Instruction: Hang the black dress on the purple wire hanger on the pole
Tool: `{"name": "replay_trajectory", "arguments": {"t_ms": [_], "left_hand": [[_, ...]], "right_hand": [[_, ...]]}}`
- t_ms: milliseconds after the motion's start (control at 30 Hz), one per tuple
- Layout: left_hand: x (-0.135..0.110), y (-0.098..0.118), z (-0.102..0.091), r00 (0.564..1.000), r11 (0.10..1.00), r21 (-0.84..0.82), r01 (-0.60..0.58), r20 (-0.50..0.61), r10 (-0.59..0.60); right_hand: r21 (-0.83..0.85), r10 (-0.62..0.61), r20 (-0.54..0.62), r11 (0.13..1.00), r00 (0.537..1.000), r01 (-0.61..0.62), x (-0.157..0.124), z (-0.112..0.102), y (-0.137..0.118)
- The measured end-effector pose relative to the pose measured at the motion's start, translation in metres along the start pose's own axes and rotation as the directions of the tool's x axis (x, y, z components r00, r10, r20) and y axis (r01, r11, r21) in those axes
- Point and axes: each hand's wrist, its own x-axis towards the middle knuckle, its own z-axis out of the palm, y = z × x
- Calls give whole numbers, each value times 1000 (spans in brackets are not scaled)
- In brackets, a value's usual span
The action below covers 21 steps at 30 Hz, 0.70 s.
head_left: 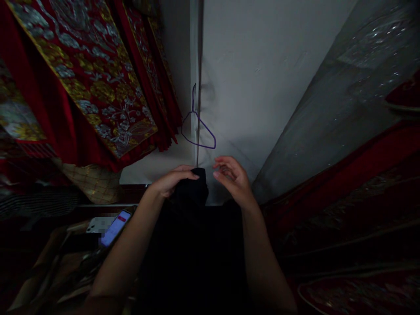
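Note:
My left hand (172, 180) is closed over the top of a black cloth (193, 192), which runs down between my forearms into the dark. Just right of the cloth's top, my right hand (232, 175) hovers with its fingers curled and apart, holding nothing. A thin purple wire hanger (201, 131) hangs on a vertical strip of the white wall (262, 78), a little above both hands.
Red garments with gold and silver embroidery (95, 83) hang at the upper left. A grey sequinned fabric (344, 100) and more red garments (354, 175) fill the right. A lit phone (115, 227) lies at the lower left among dim clutter.

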Motion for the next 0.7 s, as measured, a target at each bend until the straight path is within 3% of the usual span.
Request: {"name": "replay_trajectory", "arguments": {"t_ms": [67,167,267,367,433,533,600,700], "left_hand": [[-9,21,-1,993,998,50,25,112,-31],[-19,51,-8,971,971,236,28,224,-82],[-30,75,-27,989,919,395,11,131,-68],[-40,91,-62,995,882,472,-3,-90,52],[-41,96,-93,964,842,539,-31,-207,168],[-30,92,-137,926,730,682,-55,-239,293],[-15,81,-157,912,673,739,-16,-265,313],[8,59,-170,870,686,728,17,-349,349]], "right_hand": [[84,15,211,996,977,-34,9,6,7],[186,115,484,955,868,-231,13,19,25],[104,235,567,930,789,-351,7,13,39],[-90,334,569,934,752,-347,4,-15,39],[-186,354,544,935,760,-303,9,-36,31],[-219,249,476,962,843,-161,27,-51,9],[-234,123,455,972,882,-15,43,-44,-9],[-267,-79,452,939,888,219,71,-18,-30]]}}
